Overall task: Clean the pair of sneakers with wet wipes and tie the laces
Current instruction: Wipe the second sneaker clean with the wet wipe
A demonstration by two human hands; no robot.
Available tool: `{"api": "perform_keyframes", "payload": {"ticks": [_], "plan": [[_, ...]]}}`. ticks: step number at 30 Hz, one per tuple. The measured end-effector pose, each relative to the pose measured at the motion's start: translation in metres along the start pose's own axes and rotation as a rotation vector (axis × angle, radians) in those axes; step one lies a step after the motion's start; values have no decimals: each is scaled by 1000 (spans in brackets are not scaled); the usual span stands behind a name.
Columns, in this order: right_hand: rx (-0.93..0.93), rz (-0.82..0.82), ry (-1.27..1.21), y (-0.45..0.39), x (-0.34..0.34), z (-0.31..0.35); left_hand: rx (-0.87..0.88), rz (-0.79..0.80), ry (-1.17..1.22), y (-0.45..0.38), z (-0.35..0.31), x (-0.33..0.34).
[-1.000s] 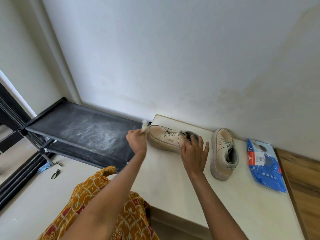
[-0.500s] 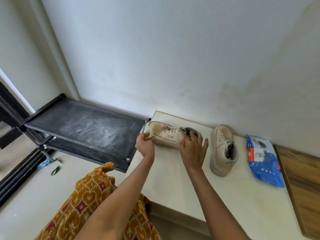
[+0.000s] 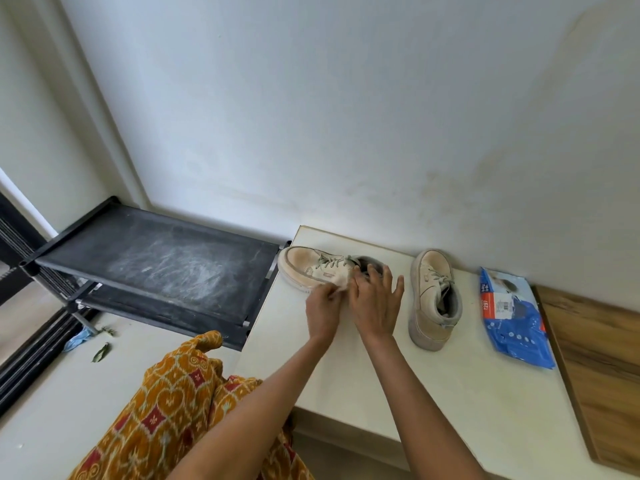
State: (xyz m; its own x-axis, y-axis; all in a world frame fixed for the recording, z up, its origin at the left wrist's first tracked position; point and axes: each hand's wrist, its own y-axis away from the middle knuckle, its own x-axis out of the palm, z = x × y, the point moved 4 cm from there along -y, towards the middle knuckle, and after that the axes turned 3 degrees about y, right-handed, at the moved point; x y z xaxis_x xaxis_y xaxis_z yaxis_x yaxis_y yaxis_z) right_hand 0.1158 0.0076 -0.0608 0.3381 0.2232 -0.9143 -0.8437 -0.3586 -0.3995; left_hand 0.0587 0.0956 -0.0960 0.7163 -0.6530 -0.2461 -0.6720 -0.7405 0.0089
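The left hand [image 3: 323, 311] has moved from the toe to the side of the beige lace-up sneaker [image 3: 317, 268] on the white bench [image 3: 450, 393], pinching a crumpled white wipe [image 3: 343, 280]; the right hand [image 3: 375, 303] rests spread on its collar.

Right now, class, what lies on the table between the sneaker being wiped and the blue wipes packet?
In the head view, the second sneaker stands between the wiped sneaker and the wipes packet, with bare table between them.

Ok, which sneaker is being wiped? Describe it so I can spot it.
On the white table against the wall, it is the left sneaker, lying sideways by the black rack. Unlike the other sneaker, both hands touch it.
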Motion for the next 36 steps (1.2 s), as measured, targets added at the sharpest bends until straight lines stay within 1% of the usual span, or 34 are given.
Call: {"api": "perform_keyframes", "payload": {"ticks": [3,5,7,11,13,16,18,20,23,25,27,30,32,33,36], "plan": [[5,-2,-16,1,1,1,-76,-202,30,-25,-3,-33],[7,-16,-34,1,0,2,-133,-289,14,-45,-1,-49],[6,-22,-40,2,-1,2,-156,-272,-9,-55,-2,-47],[7,-9,-36,1,-2,2,-59,-168,-122,-42,-14,-14],[8,-11,-38,1,-3,4,-38,-140,-105,-32,-18,2],[8,-12,-39,1,-4,4,-31,-138,-20,-27,-15,13],[5,-4,-40,2,-2,4,-77,-188,-17,-31,-14,10],[7,0,-41,2,-1,3,-149,-237,49,-34,-16,6],[12,1,-39,1,-1,4,-233,-257,179,-31,-22,10],[13,3,-37,2,-2,4,-258,-261,252,-26,-20,14],[6,4,-37,2,-2,3,-208,-237,274,-24,-21,16],[-7,23,-13,2,-3,3,-61,-156,222,-26,-33,18],[-2,16,-15,2,-2,2,33,-104,116,-29,-36,18],[0,4,-19,2,-2,2,110,-88,42,-31,-36,17],[5,-22,-44,1,1,1,405,-72,-223,-36,-36,11]]}}
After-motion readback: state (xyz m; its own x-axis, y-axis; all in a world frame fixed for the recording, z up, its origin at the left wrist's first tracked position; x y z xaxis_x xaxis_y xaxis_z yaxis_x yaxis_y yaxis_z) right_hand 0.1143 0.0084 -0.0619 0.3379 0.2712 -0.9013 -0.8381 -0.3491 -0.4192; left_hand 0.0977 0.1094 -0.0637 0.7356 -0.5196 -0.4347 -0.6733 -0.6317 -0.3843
